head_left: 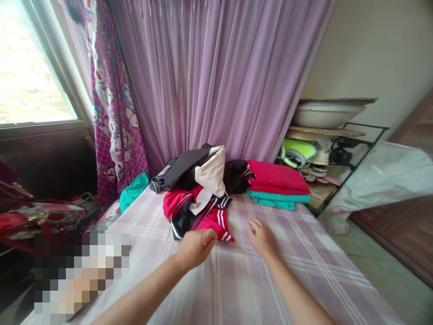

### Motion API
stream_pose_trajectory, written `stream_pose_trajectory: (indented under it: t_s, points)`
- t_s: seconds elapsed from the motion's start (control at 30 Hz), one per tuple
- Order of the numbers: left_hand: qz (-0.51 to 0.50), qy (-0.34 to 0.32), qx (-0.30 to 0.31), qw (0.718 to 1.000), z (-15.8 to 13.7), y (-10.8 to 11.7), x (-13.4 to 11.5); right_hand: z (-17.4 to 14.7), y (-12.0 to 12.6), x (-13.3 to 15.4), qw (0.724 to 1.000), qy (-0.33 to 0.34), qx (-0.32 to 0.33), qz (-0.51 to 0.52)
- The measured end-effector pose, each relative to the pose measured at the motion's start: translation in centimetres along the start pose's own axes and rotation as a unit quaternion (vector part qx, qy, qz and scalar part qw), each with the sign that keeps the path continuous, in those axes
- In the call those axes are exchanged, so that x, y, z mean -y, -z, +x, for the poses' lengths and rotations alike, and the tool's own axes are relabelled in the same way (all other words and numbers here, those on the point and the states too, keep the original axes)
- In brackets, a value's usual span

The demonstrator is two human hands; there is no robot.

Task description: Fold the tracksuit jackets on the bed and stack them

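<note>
My left hand [198,246] is closed in a fist at the near edge of a crumpled red and black garment [194,216] with white stripes; what its fingers hold, if anything, is hidden. To the right, my right hand [261,234] rests low over the checked cloth [233,284], its fingers loosely bent and apart, with nothing visible in them. Behind the red garment lies a heap of dark grey clothing [182,167], with a pale cream piece [211,171] hanging over its front. Folded red cloth [277,176] sits on folded teal cloth [274,198] at the right.
Teal fabric [134,192] lies at the left edge of the surface. Purple curtains [216,76] hang behind. At the right stand a rack [358,164] with shoes, a large basin [328,115] and a white plastic bag [389,180]. A blurred, pixelated area covers the lower left.
</note>
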State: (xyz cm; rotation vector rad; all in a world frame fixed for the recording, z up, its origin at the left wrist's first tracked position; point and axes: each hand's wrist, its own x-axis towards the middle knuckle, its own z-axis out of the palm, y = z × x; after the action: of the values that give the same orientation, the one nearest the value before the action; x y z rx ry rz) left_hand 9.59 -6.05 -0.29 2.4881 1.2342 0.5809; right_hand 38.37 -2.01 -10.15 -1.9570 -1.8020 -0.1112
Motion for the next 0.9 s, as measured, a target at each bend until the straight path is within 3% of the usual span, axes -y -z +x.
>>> stream_pose_trajectory:
  t_s: [0.17, 0.2, 0.27, 0.37, 0.57, 0.67, 0.77, 0.9]
  points:
    - [0.142, 0.108, -0.133, 0.975, 0.4, 4.3, 6.1, -2.3, 0.1, -0.5, 0.999, 0.032, -0.011, 0.024]
    - [0.164, 0.133, -0.134, 0.968, 0.3, 4.8, 7.3, -2.7, 0.1, -0.6, 0.999, 0.039, -0.014, 0.027]
    - [0.188, 0.167, -0.082, 0.964, -0.2, 5.4, 9.2, -3.2, 0.2, -0.5, 0.998, 0.051, -0.023, 0.035]
    - [0.185, 0.164, 0.028, 0.969, -0.6, 5.3, 10.2, -3.5, 0.4, -0.4, 0.997, 0.056, -0.026, 0.037]
    - [0.216, 0.193, 0.066, 0.955, 1.1, 4.6, 8.3, -3.5, 0.8, 0.0, 0.998, 0.063, -0.023, 0.017]
    - [0.224, 0.205, 0.068, 0.950, 2.2, 5.5, 6.5, -3.7, 1.0, 0.1, 0.998, 0.064, -0.026, 0.012]
    - [0.189, 0.146, 0.100, 0.966, 2.8, 8.1, 4.1, -3.9, 1.0, 0.1, 0.997, 0.063, -0.033, 0.014]
    - [0.109, 0.050, 0.186, 0.975, 4.6, 11.6, 1.4, -3.8, 0.7, -0.2, 0.995, 0.060, -0.057, 0.054]
